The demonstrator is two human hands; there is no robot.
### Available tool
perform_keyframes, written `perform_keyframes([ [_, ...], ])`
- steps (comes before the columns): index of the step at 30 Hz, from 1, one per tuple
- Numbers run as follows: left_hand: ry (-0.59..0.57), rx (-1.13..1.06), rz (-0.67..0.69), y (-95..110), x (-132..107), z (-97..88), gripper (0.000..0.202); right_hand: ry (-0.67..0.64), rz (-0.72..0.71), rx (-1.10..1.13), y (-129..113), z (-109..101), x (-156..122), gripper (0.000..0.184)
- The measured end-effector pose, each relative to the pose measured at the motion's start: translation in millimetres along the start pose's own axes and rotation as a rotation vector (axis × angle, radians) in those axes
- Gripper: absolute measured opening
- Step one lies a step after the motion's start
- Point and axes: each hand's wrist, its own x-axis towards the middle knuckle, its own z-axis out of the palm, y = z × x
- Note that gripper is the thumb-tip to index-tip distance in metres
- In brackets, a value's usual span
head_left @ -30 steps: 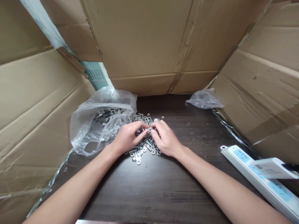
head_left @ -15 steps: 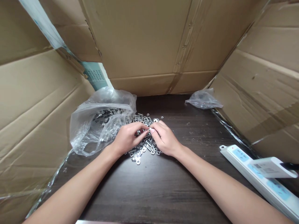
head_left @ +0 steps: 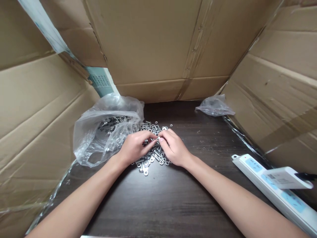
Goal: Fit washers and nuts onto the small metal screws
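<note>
A heap of small metal screws, nuts and washers [head_left: 151, 158] lies on the dark wooden table [head_left: 158, 198]. Above the heap, my left hand [head_left: 135, 147] and my right hand [head_left: 173, 147] meet with fingertips pinched together on a small metal piece [head_left: 157, 138], too small to name exactly. A clear plastic bag [head_left: 99, 135] with more screws inside lies open just left of my left hand.
Cardboard walls [head_left: 158, 49] close in the table at the left, back and right. A crumpled clear bag [head_left: 214, 106] lies at the back right. A white power strip [head_left: 274, 185] with a white adapter plugged in runs along the right front.
Both hands stay pinched together over the heap, with only small finger movement. The view has shifted slightly.
</note>
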Motion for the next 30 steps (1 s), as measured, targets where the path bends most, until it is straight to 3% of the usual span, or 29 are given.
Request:
perform_keyframes([
  [9,0.033,0.061,0.054,1.0,0.2,3.0,0.010,0.003,0.008,0.027,1.0,0.0,2.1,0.019],
  [18,-0.044,0.013,-0.016,-3.0,0.9,-3.0,0.009,0.004,0.054,0.015,0.9,0.3,0.2,0.011],
  [30,-0.087,-0.014,-0.071,-4.3,-1.2,-3.9,0.009,-0.018,0.000,-0.048,-0.8,0.5,-0.1,0.007],
])
